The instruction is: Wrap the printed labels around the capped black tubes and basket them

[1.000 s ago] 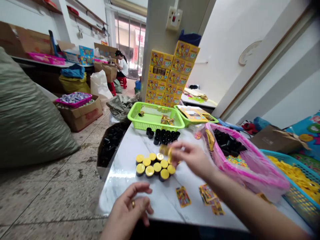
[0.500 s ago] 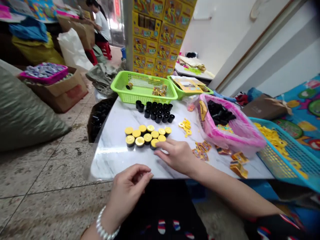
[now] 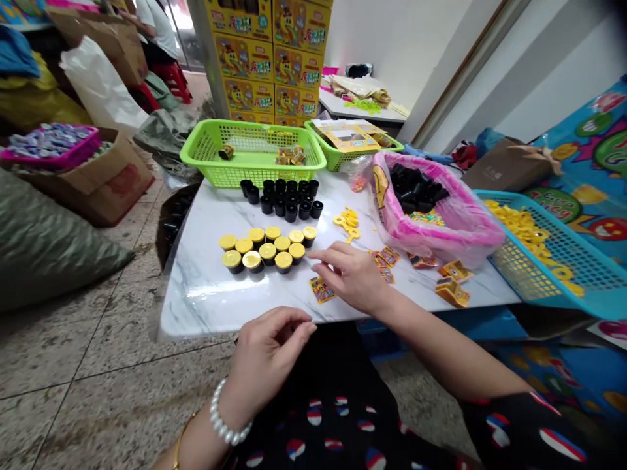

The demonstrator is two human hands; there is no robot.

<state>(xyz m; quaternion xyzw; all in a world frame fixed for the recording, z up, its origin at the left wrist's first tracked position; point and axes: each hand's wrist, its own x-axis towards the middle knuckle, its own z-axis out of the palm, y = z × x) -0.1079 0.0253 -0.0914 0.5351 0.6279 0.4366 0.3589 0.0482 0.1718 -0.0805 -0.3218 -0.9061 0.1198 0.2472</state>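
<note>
Standing together on the worktop [image 3: 206, 313], yellow-topped black cups [image 3: 267, 251] are near the right hand [image 3: 353, 277].
In the head view, the grip of this hand is narrow, with nothing visible between the fingers; one printed card [image 3: 320, 290] lies below them. The left hand [image 3: 269, 349] is curled at the front edge; whether its grip holds something, I cannot tell. Plain black cups [image 3: 290, 212] stand farther back.

On a white marbled table [image 3: 200, 300], round yellow-lidded black cups [image 3: 267, 251] stand left of the person's right hand [image 3: 360, 277]. Behind them are small black plastic cups [image 3: 290, 212], then a green mesh plastic basket [image 3: 264, 175]. To the right sits a pink plastic-lined basket [image 3: 402, 228], then a blue mesh plastic basket [image 3: 533, 275].
</note>
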